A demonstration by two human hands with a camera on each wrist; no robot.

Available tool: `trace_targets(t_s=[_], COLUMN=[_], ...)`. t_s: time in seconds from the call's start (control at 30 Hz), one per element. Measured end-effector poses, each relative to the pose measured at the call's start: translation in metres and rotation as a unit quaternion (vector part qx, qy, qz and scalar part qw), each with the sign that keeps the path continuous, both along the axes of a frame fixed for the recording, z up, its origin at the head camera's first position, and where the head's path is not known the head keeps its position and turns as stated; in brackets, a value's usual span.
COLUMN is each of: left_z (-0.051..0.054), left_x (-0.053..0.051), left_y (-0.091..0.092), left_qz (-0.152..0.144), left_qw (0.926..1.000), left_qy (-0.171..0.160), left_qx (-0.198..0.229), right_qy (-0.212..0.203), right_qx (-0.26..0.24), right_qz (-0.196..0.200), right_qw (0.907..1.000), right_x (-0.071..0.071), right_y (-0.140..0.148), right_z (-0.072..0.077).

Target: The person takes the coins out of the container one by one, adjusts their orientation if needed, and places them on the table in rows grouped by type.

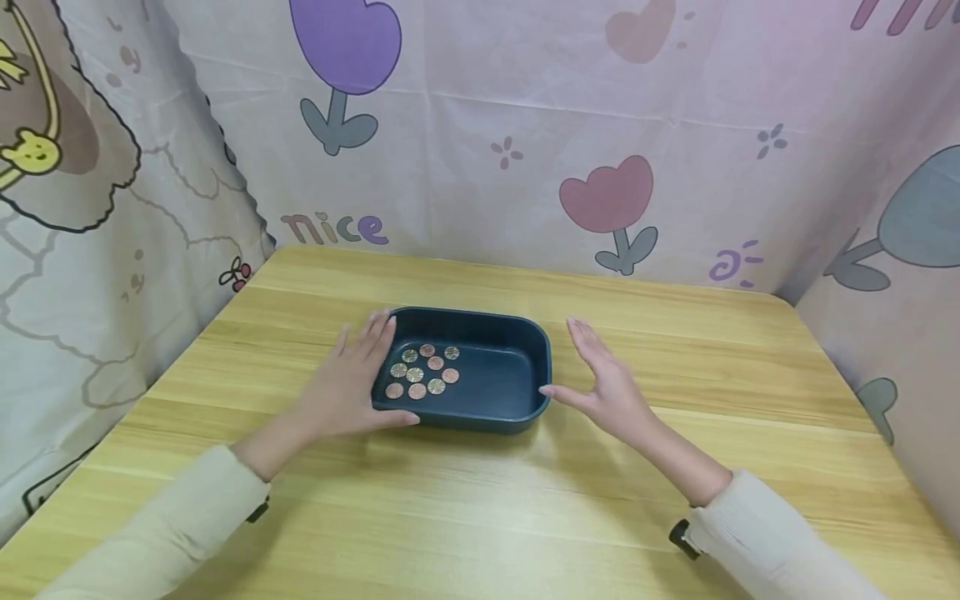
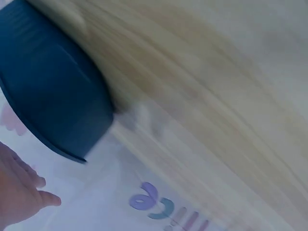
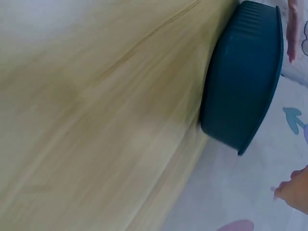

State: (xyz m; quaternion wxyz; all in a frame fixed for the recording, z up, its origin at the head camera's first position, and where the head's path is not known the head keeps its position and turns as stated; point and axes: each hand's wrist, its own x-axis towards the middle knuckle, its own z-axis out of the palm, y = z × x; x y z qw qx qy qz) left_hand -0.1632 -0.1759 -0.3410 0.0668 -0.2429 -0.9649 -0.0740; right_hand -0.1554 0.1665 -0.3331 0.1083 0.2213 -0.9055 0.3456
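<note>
A dark blue rectangular tray stands on the table with several small copper- and gold-coloured coins lying flat in its left half. My left hand is at the tray's left end, its fingers straight along the far left corner and its thumb by the front rim; whether it touches cannot be told. Beside the right end is my right hand, fingers extended, the thumb tip near the rim and the other fingers apart from it. Both wrist views show the ribbed outside of the tray.
The table has a light wood grain. Behind it hangs a printed cloth with tulips and the word "nice", and more cloth hangs at both sides. Cream sleeves cover the forearms, with a dark band at each wrist.
</note>
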Motion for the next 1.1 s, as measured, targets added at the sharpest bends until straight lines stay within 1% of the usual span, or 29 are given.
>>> trace_targets(t_s=[0.23, 0.37, 0.53, 0.67, 0.73, 0.9, 1.1], left_z=[-0.004, -0.006, -0.005, -0.004, -0.003, 0.001, 0.008], left_x=[-0.007, -0.011, -0.014, -0.015, -0.016, -0.017, -0.014], left_y=[-0.020, -0.027, -0.031, -0.030, -0.029, -0.027, -0.027], left_qz=[0.020, 0.021, 0.017, 0.015, 0.014, 0.014, 0.016], left_qw=[0.9989, 0.9983, 0.9975, 0.9964, 0.9958, 0.9946, 0.9944], left_qy=[-0.042, -0.055, -0.068, -0.083, -0.090, -0.101, -0.098], left_qx=[0.001, -0.001, -0.006, -0.010, -0.013, -0.020, -0.037], right_qy=[0.009, 0.014, 0.006, 0.001, -0.005, -0.037, -0.086], right_qx=[-0.016, -0.022, -0.044, -0.049, -0.045, -0.042, -0.033], right_qz=[0.040, 0.054, 0.058, 0.048, 0.040, 0.030, 0.035], right_qw=[0.9990, 0.9982, 0.9973, 0.9977, 0.9982, 0.9980, 0.9952], right_x=[-0.012, -0.020, -0.031, -0.041, -0.045, -0.054, -0.064], right_y=[-0.029, -0.046, -0.065, -0.075, -0.078, -0.087, -0.103], right_z=[-0.001, -0.001, -0.002, -0.002, -0.001, 0.000, -0.008])
